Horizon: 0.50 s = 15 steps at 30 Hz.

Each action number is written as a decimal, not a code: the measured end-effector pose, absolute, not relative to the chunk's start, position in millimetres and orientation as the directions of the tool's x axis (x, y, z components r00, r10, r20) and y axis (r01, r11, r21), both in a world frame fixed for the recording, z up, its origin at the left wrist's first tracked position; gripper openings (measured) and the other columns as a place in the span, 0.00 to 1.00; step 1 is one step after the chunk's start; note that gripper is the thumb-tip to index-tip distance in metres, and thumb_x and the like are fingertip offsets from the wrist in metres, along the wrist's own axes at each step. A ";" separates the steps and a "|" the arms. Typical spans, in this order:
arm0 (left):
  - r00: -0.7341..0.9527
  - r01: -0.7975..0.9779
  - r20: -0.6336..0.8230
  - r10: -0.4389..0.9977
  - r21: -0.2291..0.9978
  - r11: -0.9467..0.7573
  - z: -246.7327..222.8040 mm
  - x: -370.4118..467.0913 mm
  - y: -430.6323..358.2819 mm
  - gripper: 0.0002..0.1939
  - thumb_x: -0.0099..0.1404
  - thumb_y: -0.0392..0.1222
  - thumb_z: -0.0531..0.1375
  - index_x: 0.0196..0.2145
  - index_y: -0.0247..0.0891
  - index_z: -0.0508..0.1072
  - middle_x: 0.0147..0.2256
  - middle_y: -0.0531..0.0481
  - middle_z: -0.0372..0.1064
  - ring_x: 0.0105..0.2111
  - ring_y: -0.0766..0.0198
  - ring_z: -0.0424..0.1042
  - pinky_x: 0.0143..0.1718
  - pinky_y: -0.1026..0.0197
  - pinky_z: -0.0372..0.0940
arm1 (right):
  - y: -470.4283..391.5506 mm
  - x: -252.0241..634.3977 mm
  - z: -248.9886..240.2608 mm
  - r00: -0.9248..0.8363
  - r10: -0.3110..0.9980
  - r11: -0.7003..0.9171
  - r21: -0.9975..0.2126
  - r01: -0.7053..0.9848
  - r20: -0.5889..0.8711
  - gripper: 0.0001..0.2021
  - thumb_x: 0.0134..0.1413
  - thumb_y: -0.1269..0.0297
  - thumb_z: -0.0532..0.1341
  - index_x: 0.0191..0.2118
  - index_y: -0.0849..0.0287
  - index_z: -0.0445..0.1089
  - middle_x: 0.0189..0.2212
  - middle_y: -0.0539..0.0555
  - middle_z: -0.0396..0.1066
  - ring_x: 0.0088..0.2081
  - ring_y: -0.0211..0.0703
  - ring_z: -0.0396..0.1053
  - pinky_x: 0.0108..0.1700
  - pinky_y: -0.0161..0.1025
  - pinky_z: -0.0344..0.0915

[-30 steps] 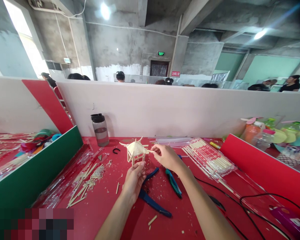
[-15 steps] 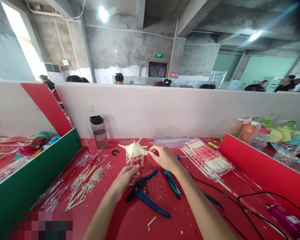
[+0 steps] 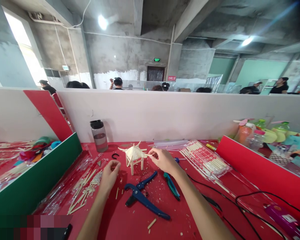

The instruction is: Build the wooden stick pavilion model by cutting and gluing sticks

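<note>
A small pavilion model (image 3: 135,154) built of pale wooden sticks stands on the red table, its pointed roof resting on stick legs. My right hand (image 3: 163,160) pinches a thin stick (image 3: 148,154) at the right corner of the roof. I cannot tell whether that stick is fixed to it. To the left of the model, apart from it, my left hand (image 3: 111,173) is raised with loosely curled fingers, and nothing shows in them. A blue-handled cutter (image 3: 146,198) lies between my forearms. Teal-handled pliers (image 3: 172,186) rest beside my right forearm.
Cut sticks (image 3: 81,196) and plastic wrap lie on the left. A water bottle (image 3: 99,136) stands by the white partition (image 3: 152,113). Packed sticks (image 3: 205,158), black cables (image 3: 227,191) and a purple device (image 3: 283,220) are on the right. Green (image 3: 40,171) and red (image 3: 260,163) dividers flank the table.
My left hand has left the front of the model and moved left and slightly up. My right hand stays at the roof corner. The view has tilted up slightly.
</note>
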<state>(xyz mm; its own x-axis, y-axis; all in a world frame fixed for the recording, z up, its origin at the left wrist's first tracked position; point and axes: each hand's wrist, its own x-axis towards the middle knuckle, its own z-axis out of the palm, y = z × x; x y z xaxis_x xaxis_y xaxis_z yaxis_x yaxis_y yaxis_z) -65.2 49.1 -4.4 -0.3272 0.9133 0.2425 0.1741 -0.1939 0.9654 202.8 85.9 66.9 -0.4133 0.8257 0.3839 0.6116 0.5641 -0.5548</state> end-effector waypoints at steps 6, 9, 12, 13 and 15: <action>-0.222 0.198 0.250 0.943 0.958 -0.207 -18.1 -58.3 51.4 0.24 0.52 0.58 0.68 0.38 0.36 0.76 0.41 0.40 0.77 0.42 0.50 0.76 0.45 0.54 0.68 | 84.7 202.6 67.1 -0.423 0.828 0.560 -0.581 0.591 0.368 0.07 0.61 0.65 0.59 0.41 0.56 0.74 0.38 0.54 0.79 0.38 0.43 0.76 0.40 0.36 0.68; -0.118 0.122 0.211 0.970 0.973 -0.197 -19.7 -53.1 49.5 0.25 0.53 0.56 0.69 0.43 0.36 0.76 0.43 0.40 0.78 0.46 0.48 0.77 0.50 0.51 0.67 | 79.2 203.3 72.4 -0.473 0.817 0.569 -0.591 0.572 0.330 0.08 0.60 0.66 0.60 0.44 0.55 0.73 0.39 0.53 0.78 0.37 0.42 0.75 0.39 0.36 0.67; -0.043 0.020 0.190 0.981 0.982 -0.189 -21.1 -52.1 48.5 0.27 0.52 0.51 0.71 0.47 0.36 0.75 0.47 0.39 0.78 0.51 0.47 0.75 0.55 0.49 0.65 | 72.2 203.1 79.5 -0.544 0.785 0.600 -0.582 0.549 0.296 0.10 0.60 0.66 0.61 0.47 0.53 0.72 0.38 0.51 0.78 0.37 0.42 0.75 0.39 0.35 0.67; -0.029 -0.003 0.185 0.982 0.983 -0.185 -21.5 -52.5 48.4 0.28 0.51 0.50 0.71 0.49 0.36 0.75 0.49 0.39 0.77 0.52 0.46 0.74 0.56 0.49 0.65 | 70.3 202.7 81.4 -0.560 0.776 0.607 -0.583 0.540 0.290 0.11 0.59 0.66 0.61 0.47 0.53 0.72 0.38 0.51 0.78 0.38 0.41 0.75 0.39 0.35 0.66; -0.008 -0.018 0.176 0.984 0.984 -0.177 -21.9 -53.4 48.3 0.30 0.50 0.47 0.72 0.51 0.35 0.75 0.52 0.38 0.75 0.55 0.46 0.72 0.57 0.49 0.64 | 67.7 201.8 83.7 -0.582 0.763 0.615 -0.592 0.520 0.281 0.10 0.59 0.67 0.61 0.47 0.53 0.72 0.38 0.51 0.78 0.38 0.41 0.75 0.39 0.35 0.67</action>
